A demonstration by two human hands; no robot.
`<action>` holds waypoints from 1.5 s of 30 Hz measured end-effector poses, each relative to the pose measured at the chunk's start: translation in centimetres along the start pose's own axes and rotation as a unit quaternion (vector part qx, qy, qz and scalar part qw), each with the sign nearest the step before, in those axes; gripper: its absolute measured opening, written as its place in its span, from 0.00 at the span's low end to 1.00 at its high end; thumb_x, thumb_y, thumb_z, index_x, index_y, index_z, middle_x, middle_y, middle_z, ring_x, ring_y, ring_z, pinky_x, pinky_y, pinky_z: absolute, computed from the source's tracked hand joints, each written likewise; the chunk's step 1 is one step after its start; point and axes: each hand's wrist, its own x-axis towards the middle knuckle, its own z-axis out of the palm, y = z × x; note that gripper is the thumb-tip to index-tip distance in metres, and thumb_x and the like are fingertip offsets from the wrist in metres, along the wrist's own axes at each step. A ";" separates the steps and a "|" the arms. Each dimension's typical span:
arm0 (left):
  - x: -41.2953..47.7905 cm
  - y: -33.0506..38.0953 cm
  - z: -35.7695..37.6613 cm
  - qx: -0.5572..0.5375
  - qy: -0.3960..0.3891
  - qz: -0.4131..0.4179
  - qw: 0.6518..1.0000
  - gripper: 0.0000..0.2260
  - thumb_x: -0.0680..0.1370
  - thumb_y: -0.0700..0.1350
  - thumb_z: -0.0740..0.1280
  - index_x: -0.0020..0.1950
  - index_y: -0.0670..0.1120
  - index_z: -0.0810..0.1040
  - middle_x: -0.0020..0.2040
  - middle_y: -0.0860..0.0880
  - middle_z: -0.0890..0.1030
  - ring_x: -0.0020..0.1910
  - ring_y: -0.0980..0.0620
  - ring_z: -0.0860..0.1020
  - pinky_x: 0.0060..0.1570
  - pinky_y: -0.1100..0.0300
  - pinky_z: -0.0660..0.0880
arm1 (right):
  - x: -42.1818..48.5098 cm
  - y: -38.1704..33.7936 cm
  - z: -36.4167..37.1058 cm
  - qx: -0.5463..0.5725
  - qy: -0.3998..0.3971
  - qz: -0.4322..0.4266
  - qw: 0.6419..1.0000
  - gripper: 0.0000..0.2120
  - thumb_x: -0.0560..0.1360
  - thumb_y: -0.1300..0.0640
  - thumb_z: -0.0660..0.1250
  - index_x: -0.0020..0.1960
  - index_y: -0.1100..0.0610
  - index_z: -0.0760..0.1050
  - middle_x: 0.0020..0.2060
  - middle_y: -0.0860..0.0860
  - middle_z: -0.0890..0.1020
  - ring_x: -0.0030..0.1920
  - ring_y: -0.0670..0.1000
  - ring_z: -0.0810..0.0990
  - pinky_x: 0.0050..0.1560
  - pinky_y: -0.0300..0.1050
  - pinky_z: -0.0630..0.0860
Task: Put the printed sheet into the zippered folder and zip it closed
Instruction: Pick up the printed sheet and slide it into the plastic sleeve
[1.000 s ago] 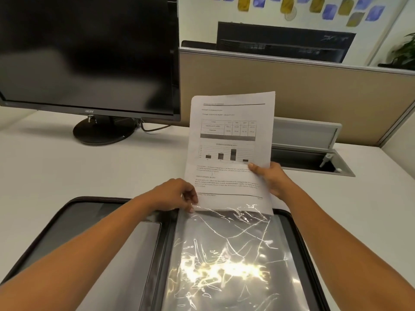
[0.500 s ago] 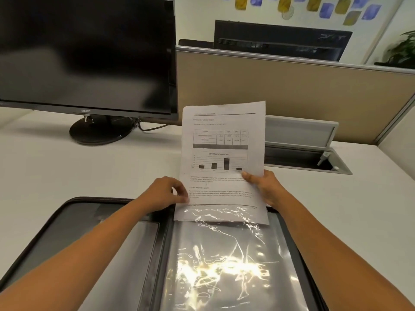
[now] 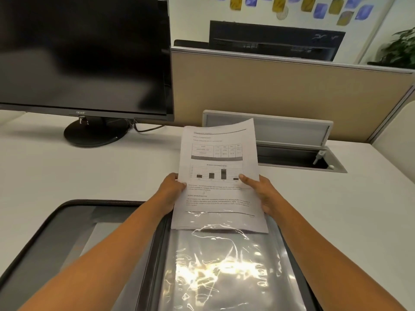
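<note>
The printed sheet (image 3: 219, 153), white with a table and a bar chart, stands tilted above the open zippered folder (image 3: 51, 232). Its lower edge sits under the top of a glossy clear plastic sleeve (image 3: 224, 270) on the folder's right half. My left hand (image 3: 171, 187) pinches the sheet's left edge. My right hand (image 3: 260, 189) grips the right edge, thumb on the front. The dark folder lies flat and unzipped on the desk, its near part cut off by the frame.
A black monitor (image 3: 83, 52) on a round stand (image 3: 94, 133) stands at the back left. An open cable hatch (image 3: 292, 153) lies behind the sheet. A beige partition (image 3: 292, 90) closes the desk's back. White desk (image 3: 78, 176) extends on both sides.
The sheet has slid down toward me, deeper into the clear sleeve. My left hand moved from the sleeve's top edge up to the sheet's left edge.
</note>
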 end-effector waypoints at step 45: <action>0.6 1.1 -2.2 0.086 -0.041 -0.030 0.995 0.09 0.75 0.33 0.65 0.54 0.37 0.76 0.44 0.41 0.80 0.35 0.49 0.78 0.39 0.58 0.77 | 0.5 -0.9 -1.4 -0.098 0.070 0.083 0.989 0.20 0.79 0.50 0.56 0.68 0.56 0.62 0.65 0.57 0.72 0.60 0.58 0.74 0.62 0.57 0.72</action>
